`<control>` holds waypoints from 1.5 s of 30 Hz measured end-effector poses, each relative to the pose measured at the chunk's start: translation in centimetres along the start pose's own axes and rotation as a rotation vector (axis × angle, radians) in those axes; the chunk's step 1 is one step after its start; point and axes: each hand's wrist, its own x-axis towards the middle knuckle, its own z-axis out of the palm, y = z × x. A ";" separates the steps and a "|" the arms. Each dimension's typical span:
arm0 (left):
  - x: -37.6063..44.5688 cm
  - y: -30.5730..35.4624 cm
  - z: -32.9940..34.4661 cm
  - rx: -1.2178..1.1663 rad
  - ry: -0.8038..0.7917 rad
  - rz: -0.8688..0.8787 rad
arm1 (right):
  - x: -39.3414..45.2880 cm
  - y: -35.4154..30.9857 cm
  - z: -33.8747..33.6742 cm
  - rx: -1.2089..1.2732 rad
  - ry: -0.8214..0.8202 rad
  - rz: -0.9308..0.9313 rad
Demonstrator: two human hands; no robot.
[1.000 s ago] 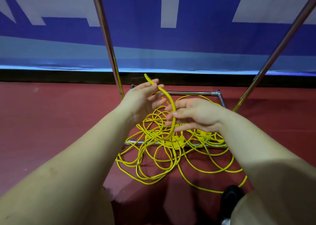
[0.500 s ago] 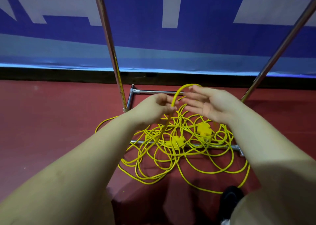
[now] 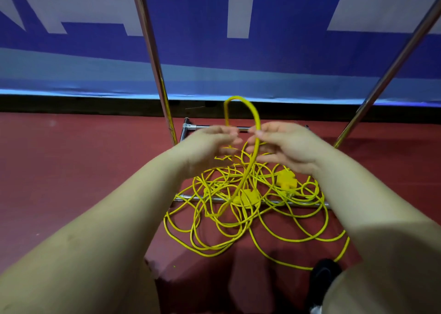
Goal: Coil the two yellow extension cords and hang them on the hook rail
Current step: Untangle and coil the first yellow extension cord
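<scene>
Up goes the loop [image 3: 241,103], taller now than a moment ago, both hands lifted with it. Right hand [image 3: 284,144] pinches the strand where it drops; left hand [image 3: 212,144] is blurred, so I cannot tell its grip. Both cords [image 3: 238,213] lie tangled on the red floor [image 3: 71,170], over the rack's near bar [image 3: 191,197]. Best to feed even loops, letting the slack run free so nothing knots.

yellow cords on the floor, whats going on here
A person is starting to coil a yellow cord. The left hand and right hand hold up one raised loop between them. The rest lies as a tangled pile on the red floor, across the metal rack's base bar. Nothing is coiled or hung yet.
</scene>
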 end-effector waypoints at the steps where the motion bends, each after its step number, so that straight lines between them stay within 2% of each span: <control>1: -0.1 -0.5 0.1 0.134 -0.057 -0.032 | 0.1 -0.3 -0.3 0.107 0.057 -0.026; 4: -0.3 -1.6 0.8 0.416 -0.212 -0.042 | 0.3 -0.9 -1.2 0.357 0.202 -0.070; 6: -0.5 -1.7 1.1 0.412 -0.240 -0.039 | 0.3 -0.9 -1.5 0.434 0.242 -0.075; 9: -0.5 -1.2 1.0 0.369 -0.192 0.006 | 0.2 -0.8 -1.5 0.441 0.230 -0.064; 14: -0.2 -0.7 1.2 0.005 -0.051 0.070 | 0.0 0.0 -1.1 0.168 0.120 0.033; 18: 0.2 -0.3 1.1 -0.259 0.005 0.088 | -0.4 1.3 0.4 -0.194 -0.088 0.115; 20: 0.3 -0.1 0.8 -0.340 0.064 0.107 | -0.4 2.1 1.3 -0.400 -0.175 0.110; 23: 0.4 0.2 0.5 -0.381 0.092 0.124 | -0.3 2.1 1.9 -0.451 -0.167 0.034; 26: 0.6 0.1 0.2 -0.309 0.048 0.076 | 0.0 1.3 1.3 -0.370 -0.061 -0.027; 30: 0.5 -1.1 0.4 0.082 -0.056 -0.056 | 0.2 0.2 0.3 -0.052 0.106 -0.080; 36: 0.1 -1.8 1.1 0.575 -0.094 0.119 | 0.1 -0.9 -0.5 0.225 0.227 -0.115; 40: 0.4 -1.8 1.1 0.477 -0.053 0.162 | 0.3 -0.4 -0.1 0.231 0.206 -0.115; 43: 0.5 -1.2 1.0 0.286 0.037 0.188 | 0.4 0.4 0.0 -0.071 0.176 -0.058; 45: 0.5 -0.6 0.9 0.090 0.074 0.199 | 0.1 1.0 0.3 -0.225 0.037 0.019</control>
